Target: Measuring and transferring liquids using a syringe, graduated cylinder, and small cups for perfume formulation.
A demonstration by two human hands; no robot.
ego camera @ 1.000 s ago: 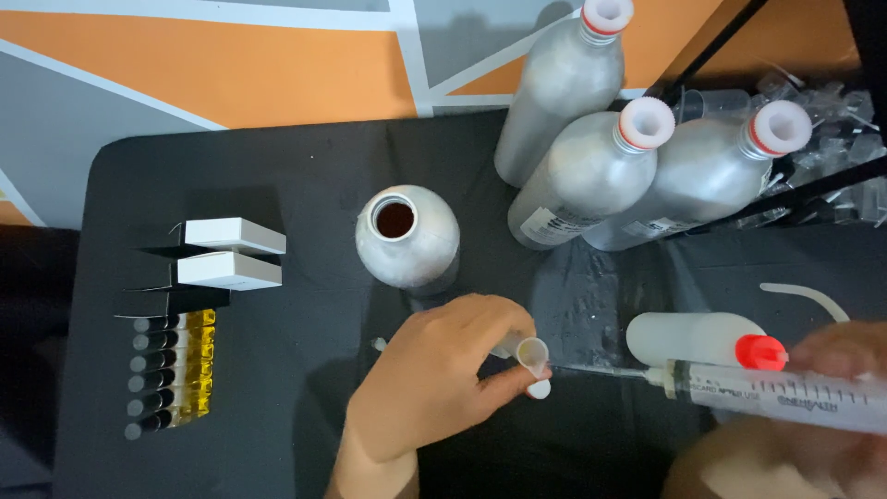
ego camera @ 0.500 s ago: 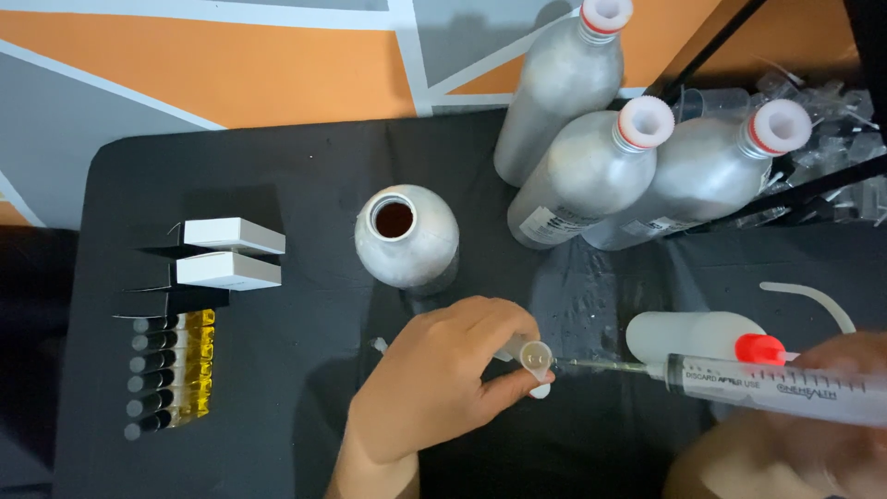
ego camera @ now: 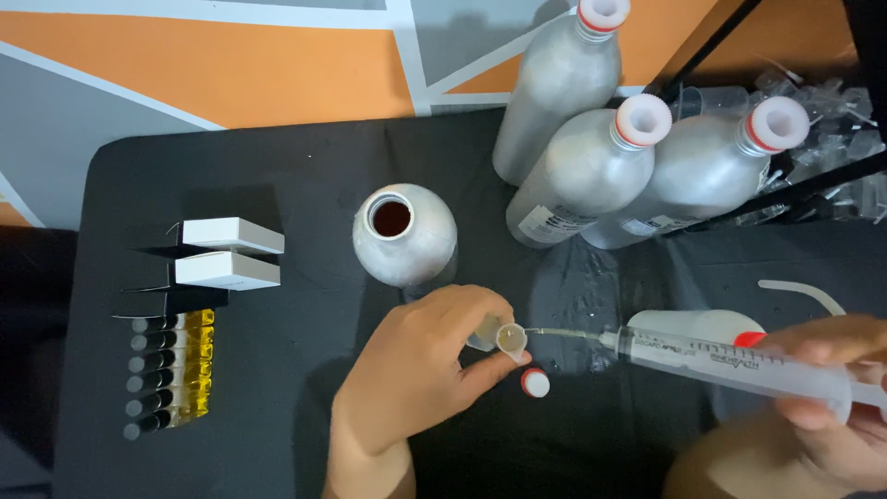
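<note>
Three capped bottles (ego camera: 637,157) behind open bottle (ego camera: 405,233).

Three capped aluminium bottles (ego camera: 591,157) are seen at 1 o'clock. An open aluminium bottle (ego camera: 407,236) is placed centrally. Two white boxes (ego camera: 229,251) and a row of amber vials (ego camera: 176,371) are noted at 9 o'clock on the black table (ego camera: 277,166).

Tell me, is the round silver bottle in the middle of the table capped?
No, the round silver bottle stands uncapped, its dark open mouth facing up, just beyond the left hand.
</note>
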